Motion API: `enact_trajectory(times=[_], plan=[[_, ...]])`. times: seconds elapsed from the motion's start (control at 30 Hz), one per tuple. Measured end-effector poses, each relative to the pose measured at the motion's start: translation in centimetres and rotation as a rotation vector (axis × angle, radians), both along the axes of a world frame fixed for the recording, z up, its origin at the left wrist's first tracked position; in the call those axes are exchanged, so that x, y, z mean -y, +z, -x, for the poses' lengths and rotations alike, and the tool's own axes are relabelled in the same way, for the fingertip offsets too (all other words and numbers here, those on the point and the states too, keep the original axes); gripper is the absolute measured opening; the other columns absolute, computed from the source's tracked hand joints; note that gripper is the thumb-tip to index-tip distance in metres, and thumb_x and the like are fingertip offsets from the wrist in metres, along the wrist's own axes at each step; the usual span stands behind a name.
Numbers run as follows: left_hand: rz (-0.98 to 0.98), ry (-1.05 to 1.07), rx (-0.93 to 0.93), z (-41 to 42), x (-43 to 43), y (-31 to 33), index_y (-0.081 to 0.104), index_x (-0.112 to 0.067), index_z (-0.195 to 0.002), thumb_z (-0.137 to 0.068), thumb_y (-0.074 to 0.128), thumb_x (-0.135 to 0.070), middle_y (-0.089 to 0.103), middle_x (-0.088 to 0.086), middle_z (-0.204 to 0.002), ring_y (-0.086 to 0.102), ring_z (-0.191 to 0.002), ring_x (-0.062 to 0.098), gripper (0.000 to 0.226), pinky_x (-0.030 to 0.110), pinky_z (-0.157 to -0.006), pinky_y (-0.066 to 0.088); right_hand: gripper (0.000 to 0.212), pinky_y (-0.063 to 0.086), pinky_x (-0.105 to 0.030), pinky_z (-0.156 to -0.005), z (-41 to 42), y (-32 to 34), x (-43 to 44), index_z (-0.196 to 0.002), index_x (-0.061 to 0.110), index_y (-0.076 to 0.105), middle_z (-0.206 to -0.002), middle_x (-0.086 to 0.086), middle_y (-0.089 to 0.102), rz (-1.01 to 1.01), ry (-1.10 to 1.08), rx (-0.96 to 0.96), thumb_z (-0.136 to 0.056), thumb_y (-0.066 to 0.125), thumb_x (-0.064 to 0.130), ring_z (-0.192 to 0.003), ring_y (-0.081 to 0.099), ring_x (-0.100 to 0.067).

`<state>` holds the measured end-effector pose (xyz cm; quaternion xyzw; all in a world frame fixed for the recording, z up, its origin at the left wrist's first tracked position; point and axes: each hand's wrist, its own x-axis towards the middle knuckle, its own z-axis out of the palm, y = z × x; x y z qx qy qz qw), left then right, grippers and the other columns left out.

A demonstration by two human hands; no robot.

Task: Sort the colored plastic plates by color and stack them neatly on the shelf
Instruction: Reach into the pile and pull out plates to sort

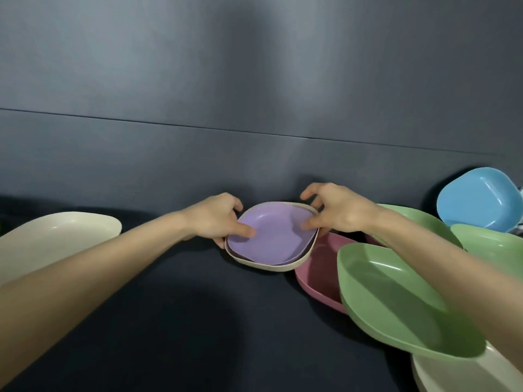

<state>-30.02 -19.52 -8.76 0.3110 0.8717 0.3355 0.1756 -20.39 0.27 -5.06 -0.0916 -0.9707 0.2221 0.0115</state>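
A purple plate (276,233) lies nested in a cream plate (268,265) at the middle of the dark surface, with another dark rim showing between them. My left hand (218,219) grips the stack's left edge, thumb inside the purple plate. My right hand (336,207) holds the right edge, thumb on the purple plate's inner side and fingers curled over the far rim. A pink plate (319,273) lies just right of the stack, partly under a large green plate (396,304).
A big cream plate (56,241) sits at the far left. Two more green plates (424,219) (492,247) and a tilted blue plate (481,199) crowd the right side. Another cream plate (452,374) lies at the bottom right. A dark wall rises directly behind.
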Motion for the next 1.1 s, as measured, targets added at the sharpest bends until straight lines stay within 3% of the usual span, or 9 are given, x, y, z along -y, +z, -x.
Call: enact_trajectory(times=[0.1,0.23,0.3,0.4,0.57,0.77,0.93,1.03,1.1], plan=[[-0.086,0.053,-0.124,-0.3,0.4,0.6,0.059,-0.006,-0.105,-0.076,0.075,-0.023,0.063,0.004,-0.081,0.063,-0.064,0.021,0.038,0.035,-0.061,0.058,0.035,0.054,-0.02,-0.054,-0.3,0.5,0.2,-0.107,0.007,0.056,-0.08,-0.005,0.066,0.129,-0.036,-0.129,-0.076,0.073,0.001,-0.054,0.061,-0.016],[-0.227,0.164,-0.282,-0.8,1.4,1.4,0.055,-0.014,-0.107,-0.071,0.08,-0.026,0.06,0.002,-0.081,0.055,-0.067,0.012,0.045,0.028,-0.06,0.047,0.023,0.048,-0.012,-0.053,-0.9,1.1,0.9,-0.098,0.008,0.065,-0.072,0.0,0.066,0.186,-0.092,-0.329,-0.077,0.071,0.001,-0.055,0.06,-0.012],[-0.286,0.193,-0.319,-1.1,2.0,1.7,0.054,-0.015,-0.104,-0.07,0.08,-0.024,0.063,0.007,-0.084,0.056,-0.07,0.015,0.044,0.031,-0.065,0.048,0.018,0.049,-0.017,-0.061,-1.3,1.0,1.6,-0.095,0.011,0.067,-0.08,-0.003,0.069,0.187,-0.116,-0.403,-0.078,0.071,0.007,-0.065,0.061,-0.016],[-0.389,0.215,-0.325,-1.5,3.0,2.1,0.057,-0.012,-0.095,-0.069,0.081,-0.018,0.063,0.005,-0.076,0.055,-0.061,0.013,0.037,0.029,-0.058,0.046,0.011,0.052,-0.032,-0.076,-2.3,0.6,2.5,-0.089,0.015,0.067,-0.087,-0.005,0.072,0.25,-0.137,-0.466,-0.079,0.072,0.013,-0.08,0.065,-0.022],[-0.499,0.272,-0.344,-3.4,4.9,2.3,0.064,-0.013,-0.087,-0.066,0.083,-0.015,0.064,0.002,-0.069,0.05,-0.047,0.002,0.028,0.015,-0.052,0.043,0.023,0.053,-0.028,-0.049,-4.9,0.9,4.9,-0.101,0.01,0.055,-0.086,-0.009,0.069,0.533,-0.045,-0.41,-0.083,0.069,0.009,-0.061,0.064,-0.014],[-0.519,0.337,-0.444,-7.6,8.0,3.2,0.069,-0.022,-0.08,-0.067,0.083,-0.018,0.062,-0.006,-0.057,0.052,-0.045,-0.002,0.02,0.006,-0.05,0.04,0.041,0.051,-0.028,-0.042,-8.0,1.3,7.7,-0.106,0.011,0.044,-0.091,-0.01,0.067,0.596,0.029,-0.387,-0.077,0.074,0.007,-0.057,0.065,-0.01],[-0.417,0.416,-0.547,-11.7,11.3,2.9,0.071,-0.017,-0.077,-0.074,0.077,-0.022,0.068,0.008,-0.067,0.055,-0.06,0.021,0.008,0.017,-0.058,0.042,0.042,0.053,-0.03,-0.046,-10.9,0.6,10.4,-0.107,0.018,0.053,-0.097,0.001,0.066,0.658,0.123,-0.361,-0.074,0.077,0.009,-0.072,0.068,-0.009],[-0.432,0.493,-0.588,-13.8,13.9,2.7,0.069,-0.011,-0.081,-0.079,0.073,-0.02,0.068,0.006,-0.073,0.059,-0.069,0.026,0.01,0.027,-0.064,0.043,0.042,0.057,-0.041,-0.053,-12.1,-0.2,12.3,-0.107,0.019,0.054,-0.101,-0.002,0.067,0.71,0.164,-0.334,-0.073,0.078,0.012,-0.082,0.07,-0.021],[-0.436,0.534,-0.583,-15.0,16.0,2.5,0.066,-0.011,-0.081,-0.08,0.071,-0.019,0.068,0.005,-0.076,0.059,-0.069,0.026,0.01,0.029,-0.066,0.043,0.044,0.058,-0.04,-0.054,-12.7,-0.6,13.7,-0.108,0.019,0.054,-0.101,-0.002,0.067,0.716,0.169,-0.332,-0.073,0.079,0.015,-0.083,0.07,-0.022]])
